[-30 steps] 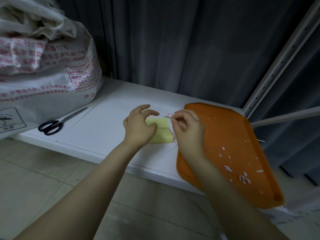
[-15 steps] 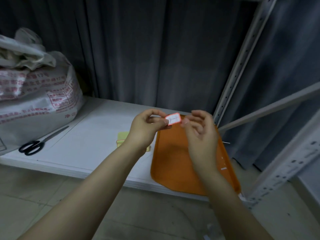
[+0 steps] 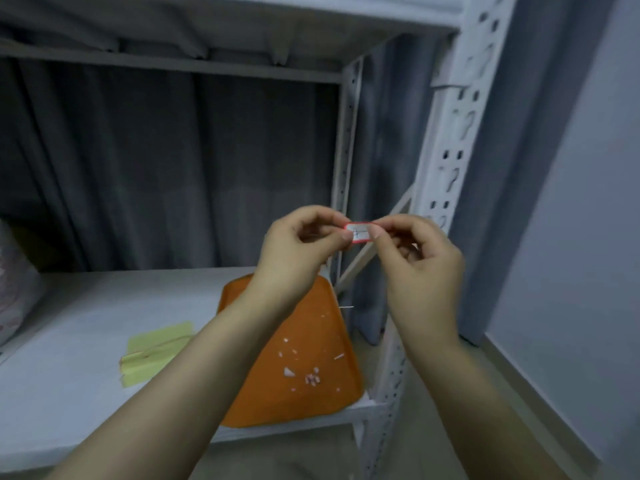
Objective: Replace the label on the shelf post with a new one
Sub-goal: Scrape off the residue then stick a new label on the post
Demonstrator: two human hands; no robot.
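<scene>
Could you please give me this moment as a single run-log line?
step: new label in air | left hand: pinching its left end | right hand: pinching its right end | shelf post: not yet labelled | tray: holds scraps

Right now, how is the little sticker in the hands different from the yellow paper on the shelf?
The sticker is white with a red edge; the yellow paper is plain yellow. The sticker is far smaller than the paper. The left hand and right hand pinch the sticker up in the air, while the paper lies on the shelf. Both are flat.
</scene>
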